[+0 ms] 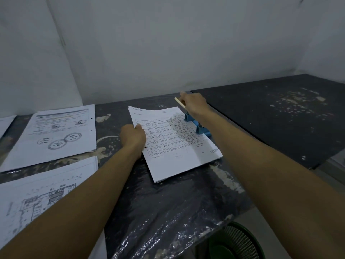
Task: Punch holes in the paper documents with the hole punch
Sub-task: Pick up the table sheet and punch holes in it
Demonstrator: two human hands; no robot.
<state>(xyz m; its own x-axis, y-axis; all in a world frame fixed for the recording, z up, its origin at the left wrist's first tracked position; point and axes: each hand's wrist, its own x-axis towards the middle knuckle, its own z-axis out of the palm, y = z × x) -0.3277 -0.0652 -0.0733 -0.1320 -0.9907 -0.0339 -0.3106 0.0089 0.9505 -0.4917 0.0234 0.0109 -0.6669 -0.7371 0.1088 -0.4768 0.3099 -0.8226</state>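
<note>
The left hand (133, 135) holds a paper stack (175, 141) on the table (168, 199), its edge in the blue hole punch (197, 126). The right hand (194, 105) grips the lever. The paper (61, 133) at the left already has holes; another pile (43, 193) waits.

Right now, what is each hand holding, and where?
The left hand pinches the table-printed sheet stack at its left edge. The right hand grips the blue hole punch by its lever.
</note>
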